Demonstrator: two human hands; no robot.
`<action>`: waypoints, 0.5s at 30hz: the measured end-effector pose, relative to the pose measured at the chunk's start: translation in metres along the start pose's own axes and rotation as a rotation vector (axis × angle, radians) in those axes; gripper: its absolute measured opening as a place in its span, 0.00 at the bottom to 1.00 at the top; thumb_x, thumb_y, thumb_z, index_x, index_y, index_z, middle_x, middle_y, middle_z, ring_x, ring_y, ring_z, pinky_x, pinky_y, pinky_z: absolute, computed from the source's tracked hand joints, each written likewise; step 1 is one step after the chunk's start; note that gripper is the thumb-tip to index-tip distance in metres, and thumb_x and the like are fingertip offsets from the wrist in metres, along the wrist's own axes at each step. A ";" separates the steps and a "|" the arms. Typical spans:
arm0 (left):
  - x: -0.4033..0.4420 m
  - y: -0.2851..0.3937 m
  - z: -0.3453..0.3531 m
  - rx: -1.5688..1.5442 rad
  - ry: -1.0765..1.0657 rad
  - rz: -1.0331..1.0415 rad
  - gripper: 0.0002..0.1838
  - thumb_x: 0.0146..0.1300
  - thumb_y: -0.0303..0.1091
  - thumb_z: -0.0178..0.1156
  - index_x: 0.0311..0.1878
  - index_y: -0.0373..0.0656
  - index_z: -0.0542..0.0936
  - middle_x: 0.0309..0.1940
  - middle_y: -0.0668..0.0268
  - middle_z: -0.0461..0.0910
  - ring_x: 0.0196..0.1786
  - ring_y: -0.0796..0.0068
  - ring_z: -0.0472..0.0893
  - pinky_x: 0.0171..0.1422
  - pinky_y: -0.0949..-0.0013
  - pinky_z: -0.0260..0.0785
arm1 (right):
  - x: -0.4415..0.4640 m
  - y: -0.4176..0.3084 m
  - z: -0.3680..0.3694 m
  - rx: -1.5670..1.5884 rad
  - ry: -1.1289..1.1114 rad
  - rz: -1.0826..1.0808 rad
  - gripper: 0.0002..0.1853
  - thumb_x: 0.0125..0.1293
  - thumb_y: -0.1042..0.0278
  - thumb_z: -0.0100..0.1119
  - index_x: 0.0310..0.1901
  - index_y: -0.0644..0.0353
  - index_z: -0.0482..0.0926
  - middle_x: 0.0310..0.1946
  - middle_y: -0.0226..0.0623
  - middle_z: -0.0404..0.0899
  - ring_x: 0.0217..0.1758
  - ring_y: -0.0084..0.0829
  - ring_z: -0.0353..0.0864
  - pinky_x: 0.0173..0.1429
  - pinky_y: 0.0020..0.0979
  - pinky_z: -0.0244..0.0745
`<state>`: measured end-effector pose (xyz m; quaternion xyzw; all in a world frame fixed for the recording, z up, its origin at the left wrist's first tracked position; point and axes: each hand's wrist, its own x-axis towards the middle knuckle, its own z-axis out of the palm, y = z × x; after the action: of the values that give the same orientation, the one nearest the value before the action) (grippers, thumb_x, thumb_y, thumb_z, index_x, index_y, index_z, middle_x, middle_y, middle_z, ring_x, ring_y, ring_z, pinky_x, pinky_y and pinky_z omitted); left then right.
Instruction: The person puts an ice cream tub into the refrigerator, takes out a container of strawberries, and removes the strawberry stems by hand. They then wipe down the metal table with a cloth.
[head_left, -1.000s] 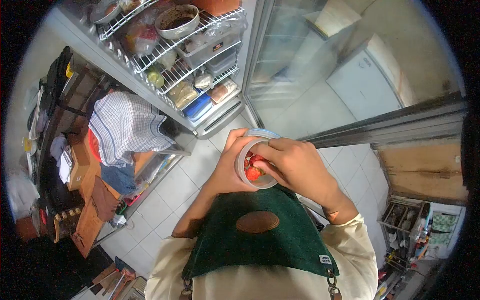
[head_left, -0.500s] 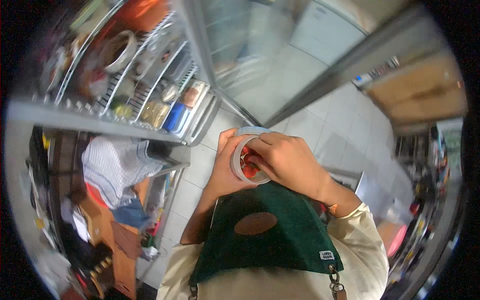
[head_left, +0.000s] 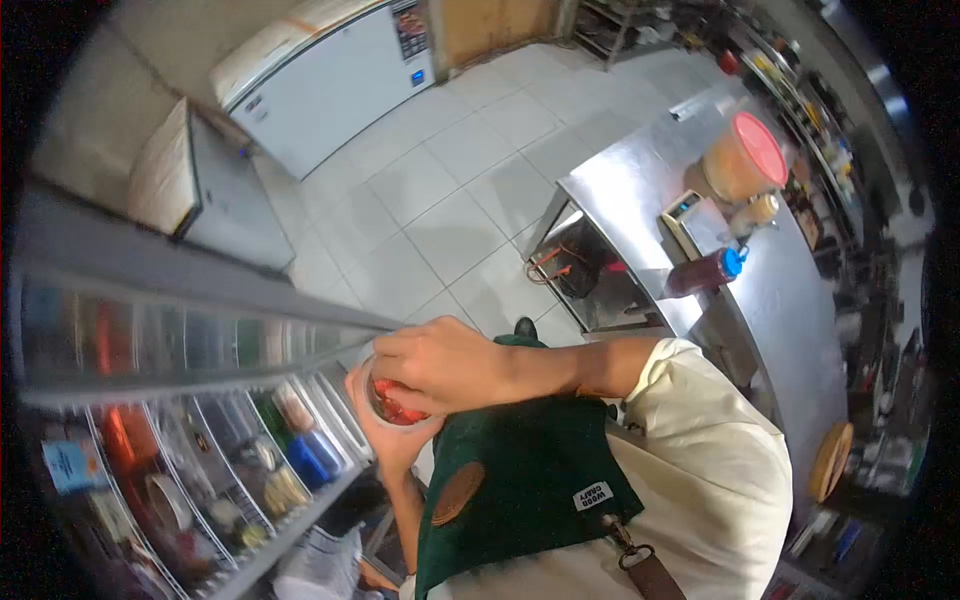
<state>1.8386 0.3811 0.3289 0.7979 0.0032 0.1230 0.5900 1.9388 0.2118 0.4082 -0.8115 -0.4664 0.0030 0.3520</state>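
My left hand (head_left: 392, 450) is wrapped around a clear round plastic tub (head_left: 410, 424), whose open mouth is tilted toward me. Glossy red pieces (head_left: 397, 402), too unclear to name, lie inside it. Across the mouth rests my right hand (head_left: 445, 365), its fingers curled at the far rim; the fingertips are hidden, so I cannot tell what they grip. Both hands are in front of the green apron (head_left: 530, 465), beside the open fridge door (head_left: 200, 345).
Fridge shelves (head_left: 225, 465) with packed food, including a blue container (head_left: 313, 460), are at lower left. A steel table (head_left: 640, 175) on the right bears a bucket with a pink lid (head_left: 745, 160), a scale (head_left: 690, 225) and a blue-capped bottle (head_left: 705, 273). A white chest freezer (head_left: 335, 90) stands beyond the tiled floor.
My view has turned right, bringing the steel table and freezer into sight. The tub and both hands now appear further left and lower. My right fingers have shifted toward the tub's far rim.
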 end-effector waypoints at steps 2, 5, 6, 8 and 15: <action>0.017 0.007 0.030 -0.122 -0.046 -0.075 0.54 0.38 0.35 0.88 0.71 0.39 0.70 0.64 0.59 0.70 0.67 0.63 0.75 0.75 0.58 0.67 | -0.023 0.023 -0.033 0.111 0.098 0.044 0.09 0.68 0.61 0.69 0.43 0.56 0.85 0.40 0.37 0.84 0.44 0.38 0.88 0.42 0.41 0.84; 0.039 0.003 0.076 -0.177 -0.103 -0.054 0.54 0.37 0.34 0.88 0.70 0.38 0.70 0.63 0.59 0.71 0.66 0.63 0.75 0.75 0.58 0.67 | -0.060 0.071 -0.085 0.439 0.202 0.190 0.08 0.68 0.66 0.71 0.45 0.55 0.85 0.41 0.33 0.87 0.43 0.30 0.89 0.40 0.32 0.83; 0.044 0.005 0.092 -0.181 -0.116 -0.091 0.55 0.36 0.34 0.89 0.70 0.37 0.70 0.62 0.59 0.73 0.67 0.63 0.75 0.76 0.58 0.67 | -0.075 0.090 -0.103 0.612 0.237 0.342 0.09 0.68 0.68 0.72 0.47 0.56 0.84 0.42 0.33 0.88 0.44 0.25 0.89 0.40 0.29 0.82; 0.059 0.004 0.119 -0.132 -0.167 -0.071 0.55 0.36 0.34 0.89 0.70 0.37 0.70 0.62 0.60 0.73 0.67 0.63 0.75 0.76 0.59 0.67 | -0.107 0.135 -0.127 0.819 0.326 0.526 0.11 0.69 0.71 0.72 0.50 0.58 0.82 0.44 0.31 0.89 0.44 0.18 0.87 0.39 0.23 0.79; 0.121 0.022 0.215 -0.159 -0.287 -0.042 0.57 0.36 0.35 0.90 0.72 0.36 0.69 0.61 0.60 0.75 0.64 0.64 0.79 0.73 0.60 0.71 | -0.243 0.289 -0.134 0.397 0.798 0.795 0.20 0.62 0.74 0.74 0.55 0.59 0.81 0.43 0.33 0.88 0.41 0.21 0.86 0.41 0.27 0.82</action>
<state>1.9958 0.1900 0.3140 0.7577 -0.0740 -0.0048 0.6484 2.0645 -0.1402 0.2640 -0.7810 0.0508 -0.0837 0.6168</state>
